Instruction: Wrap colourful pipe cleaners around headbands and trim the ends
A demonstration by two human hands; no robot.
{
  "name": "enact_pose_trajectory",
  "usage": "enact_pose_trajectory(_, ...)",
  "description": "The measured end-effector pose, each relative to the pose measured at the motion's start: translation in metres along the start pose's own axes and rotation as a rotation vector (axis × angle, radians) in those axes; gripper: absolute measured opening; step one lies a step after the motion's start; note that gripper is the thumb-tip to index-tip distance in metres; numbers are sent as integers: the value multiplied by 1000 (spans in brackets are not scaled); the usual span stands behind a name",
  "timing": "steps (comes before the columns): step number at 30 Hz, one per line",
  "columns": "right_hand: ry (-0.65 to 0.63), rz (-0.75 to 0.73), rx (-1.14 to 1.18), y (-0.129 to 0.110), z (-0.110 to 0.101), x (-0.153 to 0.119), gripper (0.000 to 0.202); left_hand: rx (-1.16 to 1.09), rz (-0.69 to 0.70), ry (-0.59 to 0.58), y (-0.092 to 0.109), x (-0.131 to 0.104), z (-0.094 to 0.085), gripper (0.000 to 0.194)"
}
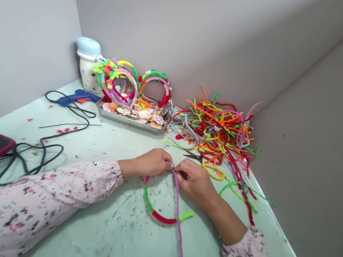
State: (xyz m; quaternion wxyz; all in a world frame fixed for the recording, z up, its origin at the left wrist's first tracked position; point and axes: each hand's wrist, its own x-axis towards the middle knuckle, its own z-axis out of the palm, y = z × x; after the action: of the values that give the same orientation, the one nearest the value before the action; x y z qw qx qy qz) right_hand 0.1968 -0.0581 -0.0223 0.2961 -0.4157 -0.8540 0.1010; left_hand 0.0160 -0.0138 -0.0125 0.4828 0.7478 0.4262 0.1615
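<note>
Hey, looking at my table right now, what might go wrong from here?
The long tail of the purple strip crosses the curved band, so the two might snag. The dark scissors lie just beyond your right hand, so a careless reach could meet the blades. Loops of black cord lie beside your left sleeve, which may catch them.
</note>
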Motion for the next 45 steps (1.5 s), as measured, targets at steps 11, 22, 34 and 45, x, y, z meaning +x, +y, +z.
enact_pose_trajectory(11, -63, 352, 427, 1, -6, 2, 12, -139, 10, -68, -5, 2, -1, 19)
enact_pose_trajectory(22, -166, 593, 646, -2, -12, 9, 12, -156, 31, -106, -4, 0, -2, 20)
enact_pose_trajectory(34, -230, 611, 678, 2, -12, 10, 9, -106, 44, -167, -1, -2, -6, 23)
enact_pose_trajectory(45, -258, 626, 660, 1, -14, 12, 7, -85, 57, -177, 0, -3, -7, 25)
